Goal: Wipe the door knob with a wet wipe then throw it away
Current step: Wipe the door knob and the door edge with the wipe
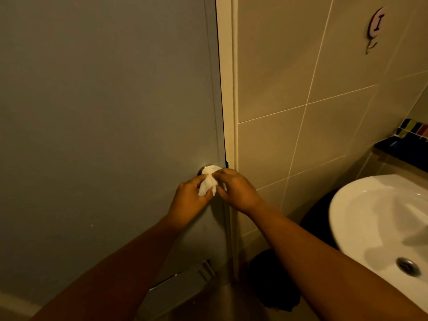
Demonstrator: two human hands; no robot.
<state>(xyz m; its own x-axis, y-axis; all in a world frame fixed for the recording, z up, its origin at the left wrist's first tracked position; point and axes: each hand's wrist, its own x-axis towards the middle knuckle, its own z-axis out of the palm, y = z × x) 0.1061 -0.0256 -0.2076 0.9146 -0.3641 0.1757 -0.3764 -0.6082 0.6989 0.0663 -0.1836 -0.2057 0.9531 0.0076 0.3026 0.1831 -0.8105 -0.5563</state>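
One white wet wipe (209, 179) is draped over the single door knob (202, 170) near the door's (115, 112) right edge. Two hands pinch it: left hand (188, 200) below, right hand (234, 191) beside. One sink (361, 205) stands right.

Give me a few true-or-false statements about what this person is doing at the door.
1. Both hands hold the white wipe at the door knob. True.
2. The wipe is already in the dark bin. False: it is still draped over the knob.
3. A white sink is to the person's right. True.
4. The left hand rests on the sink. False: it is at the wipe, like the right hand.
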